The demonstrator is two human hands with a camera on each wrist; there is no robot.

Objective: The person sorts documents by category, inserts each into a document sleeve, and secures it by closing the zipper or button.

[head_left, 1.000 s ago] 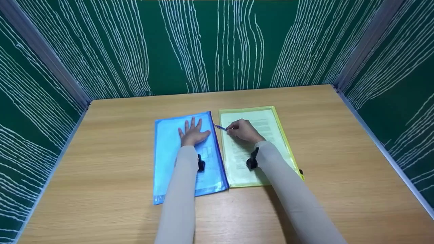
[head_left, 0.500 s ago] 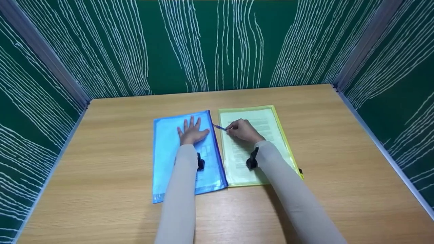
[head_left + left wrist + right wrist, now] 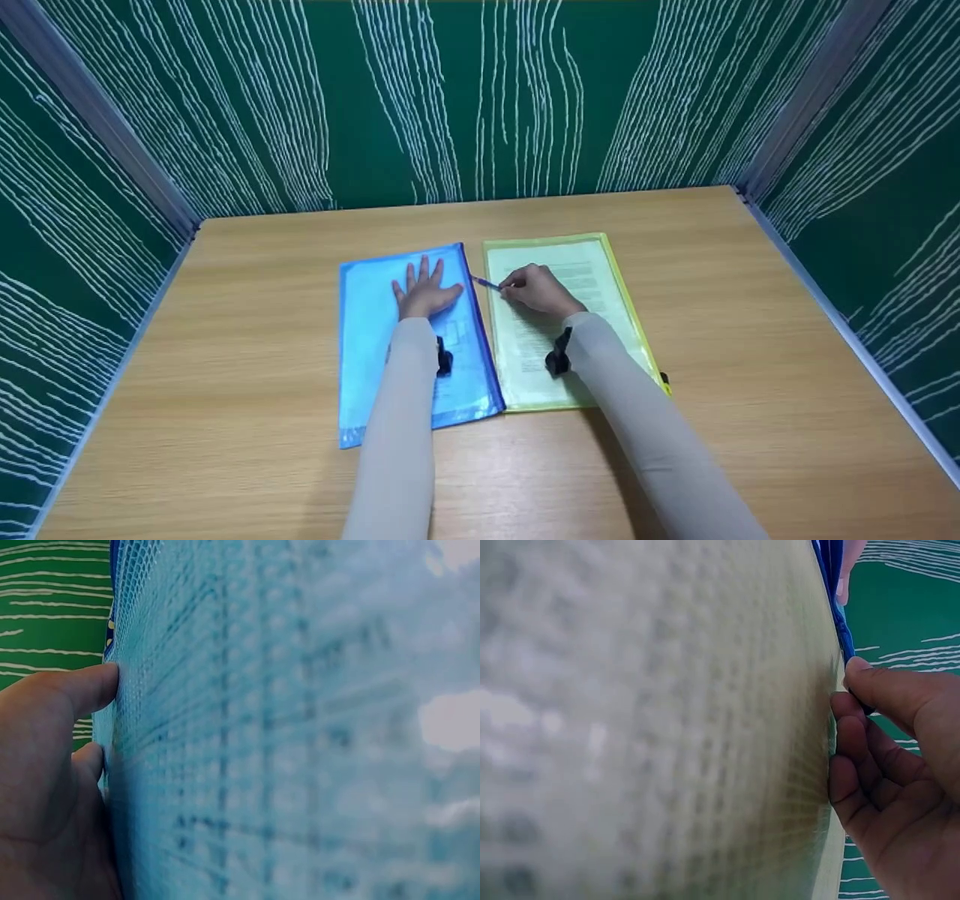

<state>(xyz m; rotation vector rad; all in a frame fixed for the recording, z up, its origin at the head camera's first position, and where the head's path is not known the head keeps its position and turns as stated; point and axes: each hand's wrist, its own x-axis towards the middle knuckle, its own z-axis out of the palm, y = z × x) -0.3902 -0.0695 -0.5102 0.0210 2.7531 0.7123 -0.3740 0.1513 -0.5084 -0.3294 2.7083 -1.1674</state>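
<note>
A blue zipper document pouch (image 3: 367, 360) with papers inside lies flat, its dark blue zipper edge on the right. My left hand (image 3: 426, 297) rests on its upper part with the fingers spread; in the left wrist view the thumb (image 3: 82, 690) touches the mesh surface. My right hand (image 3: 541, 289) pinches a narrow blue zipper pull (image 3: 486, 283) between thumb and fingertips, just off the pouch's right edge. Beneath that hand lies a yellow-green zipper document pouch (image 3: 525, 352) with a printed sheet inside. The right wrist view shows the thumb (image 3: 885, 690) pressed against the blue pull.
Both pouches lie side by side on a wooden table (image 3: 225, 360). A black and yellow tab (image 3: 666, 380) sticks out at the yellow-green pouch's lower right corner. Green walls (image 3: 465, 97) with white wavy lines enclose the table's back and sides.
</note>
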